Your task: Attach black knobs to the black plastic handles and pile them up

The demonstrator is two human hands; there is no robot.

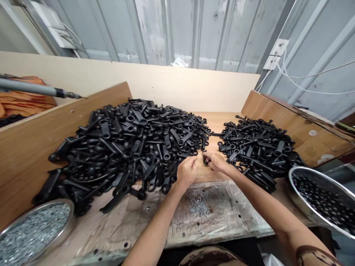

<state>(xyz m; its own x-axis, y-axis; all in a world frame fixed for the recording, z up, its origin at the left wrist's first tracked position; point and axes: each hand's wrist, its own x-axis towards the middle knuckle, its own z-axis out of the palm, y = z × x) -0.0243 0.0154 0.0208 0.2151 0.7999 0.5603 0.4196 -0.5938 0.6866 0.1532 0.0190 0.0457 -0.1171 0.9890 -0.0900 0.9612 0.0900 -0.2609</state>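
The right hand (pixel 217 163) pinches a black part (pixel 205 159) over the middle of the counter (pixel 227 208), in the gap between a large heap of handles (pixel 144 136) toward the left edge and a smaller heap (pixel 257 144) toward the right. The part is just right of the left hand (pixel 187 170), apart from its fingertips; the grip hides too much to read its long axis. The left hand is curled, and I cannot tell whether it holds anything. Loose screws (pixel 200 207) lie nearer the front edge. At the front left corner the left bowl (pixel 72 216) holds small metal pieces; by the right edge the right bowl (pixel 303 208) holds black knobs (pixel 321 195).
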